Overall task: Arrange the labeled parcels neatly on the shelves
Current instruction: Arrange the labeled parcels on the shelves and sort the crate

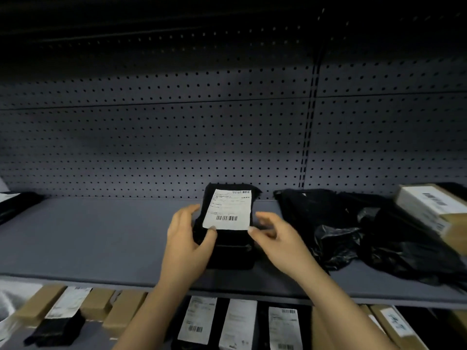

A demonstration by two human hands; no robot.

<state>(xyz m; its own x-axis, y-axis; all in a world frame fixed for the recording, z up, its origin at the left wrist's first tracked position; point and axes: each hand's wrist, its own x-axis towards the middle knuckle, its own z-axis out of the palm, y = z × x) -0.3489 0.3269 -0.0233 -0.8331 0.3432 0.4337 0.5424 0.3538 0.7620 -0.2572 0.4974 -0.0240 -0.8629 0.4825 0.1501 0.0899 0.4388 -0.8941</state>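
Black plastic wraps the parcel (228,251) at the middle of the grey shelf (88,236), its far end reaching the foot of the perforated back panel (151,135); whether it lies flat or is tipped up, I cannot tell. It sits between the two hands. The left hand (187,238) grips its left side, with the fingers (192,208) curled round the left edge and the thumb pressed on the front at the lower left corner of the white label (228,209). The right hand (280,238) is at the right side, its thumb tip at the label's lower right corner and its curved, slightly spread fingers just by the right edge. Motion blur hides whether they clamp the parcel or only hover beside it. The label carries one barcode along its top right and a larger one near its lower edge; the small print between them is too blurred to read. Both forearms rise from below the shelf edge and angle inward, palms turned toward each other. Crumpled black bags (341,223) lie just right of the parcel, with a labelled cardboard box (429,208) beyond them. On the lower shelf stand black parcels with white barcode labels (197,322) and brown boxes (121,311).
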